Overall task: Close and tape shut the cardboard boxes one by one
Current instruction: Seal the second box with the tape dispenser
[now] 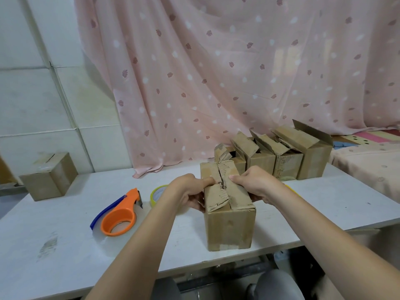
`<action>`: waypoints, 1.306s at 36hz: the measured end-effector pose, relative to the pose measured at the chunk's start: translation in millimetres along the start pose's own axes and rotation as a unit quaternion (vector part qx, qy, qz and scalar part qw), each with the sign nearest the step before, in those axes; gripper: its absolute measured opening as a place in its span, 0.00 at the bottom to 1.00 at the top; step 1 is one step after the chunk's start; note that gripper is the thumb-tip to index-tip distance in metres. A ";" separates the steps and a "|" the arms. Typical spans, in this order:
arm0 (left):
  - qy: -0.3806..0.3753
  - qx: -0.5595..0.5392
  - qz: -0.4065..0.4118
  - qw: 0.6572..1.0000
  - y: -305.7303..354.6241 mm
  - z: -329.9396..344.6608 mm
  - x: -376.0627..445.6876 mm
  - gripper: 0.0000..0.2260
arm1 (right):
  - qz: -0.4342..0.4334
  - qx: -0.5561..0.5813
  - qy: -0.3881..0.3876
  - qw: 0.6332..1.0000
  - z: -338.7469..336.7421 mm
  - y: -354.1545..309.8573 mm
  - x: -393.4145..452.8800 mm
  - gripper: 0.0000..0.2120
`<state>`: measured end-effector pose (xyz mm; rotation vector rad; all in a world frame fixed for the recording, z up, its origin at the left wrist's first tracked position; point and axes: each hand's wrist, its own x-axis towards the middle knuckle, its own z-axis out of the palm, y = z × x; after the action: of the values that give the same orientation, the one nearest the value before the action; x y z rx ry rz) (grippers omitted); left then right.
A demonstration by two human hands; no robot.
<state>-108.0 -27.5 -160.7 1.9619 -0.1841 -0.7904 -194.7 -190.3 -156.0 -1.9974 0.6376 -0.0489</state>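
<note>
A worn cardboard box (229, 226) stands near the front edge of the white table (65, 245). Its torn top flaps are folded down and meet at a ragged seam. My left hand (188, 190) grips the box's left side, with its thumb pressing the left flap. My right hand (255, 182) grips the right side, its thumb on the right flap. An orange tape dispenser (119, 217) with a clear roll lies to the left. A yellow tape roll (157, 194) lies partly hidden behind my left wrist.
Several boxes with raised flaps (287, 156) stand in a row behind the held box. One closed box (49, 177) sits at the table's far left. A pink curtain (216, 72) hangs behind. A patterned bed surface (368, 161) lies to the right.
</note>
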 end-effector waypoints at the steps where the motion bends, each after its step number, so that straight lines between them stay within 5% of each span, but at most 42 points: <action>1: -0.005 -0.004 0.000 1.000 -0.8 -0.6 -0.1 0.23 | 0.002 0.000 -0.004 1.000 -1.2 -0.4 -0.2 0.21; 8: -0.032 0.012 0.002 0.999 -9.3 -15.1 -11.8 0.36 | 0.031 -0.025 -0.037 0.999 -9.4 -19.6 -2.0 0.22; 16: 0.109 0.054 0.090 0.988 -19.0 -84.6 -38.3 0.11 | 0.013 -0.101 -0.014 0.995 -0.2 -19.6 -3.6 0.25; 20: 0.220 0.220 0.071 0.948 -42.5 -134.4 -33.0 0.13 | -0.009 -0.133 0.009 0.991 1.7 -24.1 -7.8 0.24; 26: 0.140 0.483 -0.106 0.858 -75.1 -166.7 -40.3 0.34 | -0.177 -0.255 0.105 0.945 16.2 -39.9 -35.7 0.20; 32: 0.134 0.385 -0.168 0.898 -103.0 -178.0 -33.2 0.30 | -0.248 -0.323 0.053 0.912 38.8 -32.1 -48.6 0.15; 37: 0.172 0.385 -0.142 0.896 -113.4 -175.2 -28.3 0.15 | -0.239 -0.359 0.041 0.901 47.2 -21.3 -47.1 0.21; 47: 0.185 0.301 -0.062 0.933 -102.2 -181.6 -40.3 0.10 | -0.261 -0.381 0.058 0.885 48.5 -21.0 -55.1 0.20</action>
<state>-50.6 176.6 -171.0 2.6880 -0.0775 -0.4502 -219.0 -118.1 -150.2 -2.9108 0.1604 -0.2804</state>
